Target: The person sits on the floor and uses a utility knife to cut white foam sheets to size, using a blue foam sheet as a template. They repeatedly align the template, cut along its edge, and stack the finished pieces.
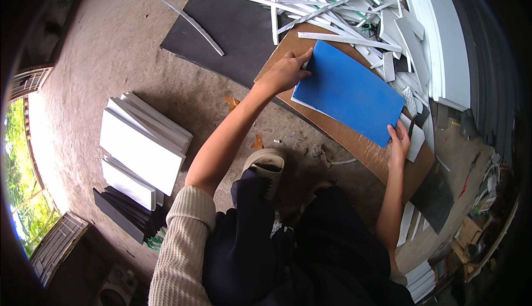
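A blue rectangular sheet point(352, 92) lies at a slant over a brown board point(360, 151), with a white layer showing under its lower left edge. My left hand point(289, 72) is at the sheet's left end, index finger and thumb apart along the edge, the other fingers curled. At the lower right corner, my right hand point(399, 141) grips the sheet, its fingertips on the blue surface. Beneath the brown board a large black sheet point(216, 29) rests on the floor. What the undersides of my fingers touch is hidden.
White offcut strips point(327, 1) are heaped at the far side, with green bands among them. Stacked white sheets point(147, 145) and black pieces point(124, 214) stand at the left. Tall white panels point(443, 34) line the right. My shoe point(265, 164) is near the board.
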`<control>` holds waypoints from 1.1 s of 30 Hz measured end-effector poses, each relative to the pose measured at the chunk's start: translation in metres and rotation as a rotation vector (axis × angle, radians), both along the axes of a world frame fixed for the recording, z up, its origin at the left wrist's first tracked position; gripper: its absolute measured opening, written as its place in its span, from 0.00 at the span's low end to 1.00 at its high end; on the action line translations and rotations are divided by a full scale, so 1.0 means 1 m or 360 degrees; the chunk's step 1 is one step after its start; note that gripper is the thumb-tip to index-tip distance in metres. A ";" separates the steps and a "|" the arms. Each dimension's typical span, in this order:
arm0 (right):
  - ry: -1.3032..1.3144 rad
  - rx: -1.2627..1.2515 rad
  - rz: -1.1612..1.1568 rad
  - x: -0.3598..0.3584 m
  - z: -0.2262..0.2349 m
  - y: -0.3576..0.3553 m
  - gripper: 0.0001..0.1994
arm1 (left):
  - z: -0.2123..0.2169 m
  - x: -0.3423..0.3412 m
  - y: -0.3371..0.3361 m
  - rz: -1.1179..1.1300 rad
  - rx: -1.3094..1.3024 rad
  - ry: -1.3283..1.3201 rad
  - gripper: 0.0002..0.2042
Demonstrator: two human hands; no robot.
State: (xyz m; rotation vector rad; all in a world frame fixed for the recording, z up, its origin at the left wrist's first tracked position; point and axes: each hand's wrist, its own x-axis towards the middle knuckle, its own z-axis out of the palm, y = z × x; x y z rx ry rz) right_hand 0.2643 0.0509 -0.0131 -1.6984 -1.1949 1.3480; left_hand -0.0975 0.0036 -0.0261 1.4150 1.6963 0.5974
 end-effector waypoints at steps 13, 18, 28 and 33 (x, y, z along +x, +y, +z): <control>-0.0068 -0.0066 -0.0033 -0.006 0.004 0.001 0.23 | 0.004 0.003 -0.011 0.0075 0.0141 0.0134 0.30; -0.0081 -0.0103 -0.0044 -0.006 0.010 -0.001 0.21 | 0.004 0.013 -0.013 0.0208 0.0204 0.0230 0.21; -0.0011 -0.0061 -0.0005 0.003 0.005 0.000 0.20 | -0.002 0.018 -0.015 0.0296 0.0274 0.0267 0.20; 0.0059 -0.0091 0.0038 0.006 0.005 -0.001 0.20 | -0.009 0.020 -0.014 0.0306 0.0338 0.0288 0.20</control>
